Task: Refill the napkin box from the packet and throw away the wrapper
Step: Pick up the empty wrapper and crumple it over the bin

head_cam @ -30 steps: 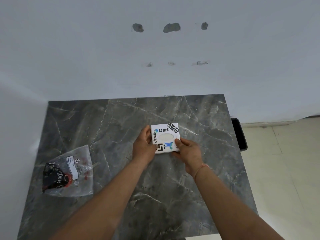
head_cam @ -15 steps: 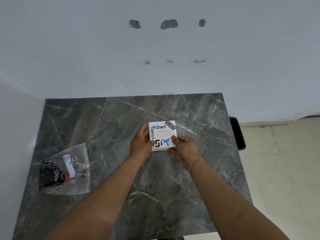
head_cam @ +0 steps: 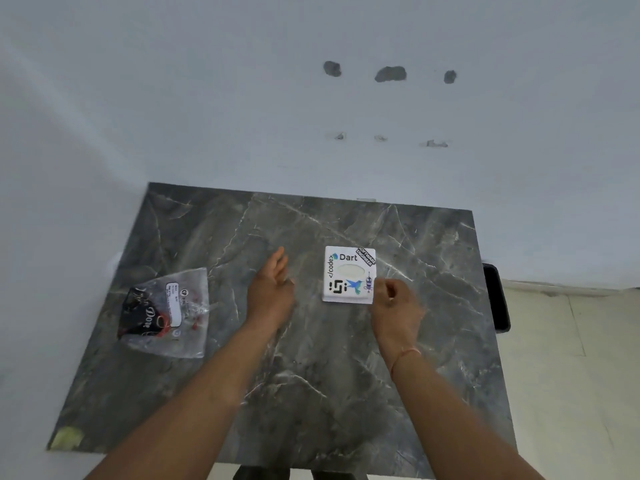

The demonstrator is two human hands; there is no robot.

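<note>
A white square napkin box covered in stickers lies flat on the grey marble table, with its oval slot facing up. My right hand sits at the box's near right corner, fingers curled, holding nothing. My left hand hovers left of the box, apart from it, fingers spread and empty. A crumpled clear plastic wrapper with black and red print lies flat near the table's left edge.
A black object stands on the floor just past the table's right edge. A white wall runs behind the table and along its left side. Pale floor tiles show to the right.
Both hands have let go of the napkin box. My left hand has moved away to the left and opened. The right hand has drawn back to the box's near right corner.
</note>
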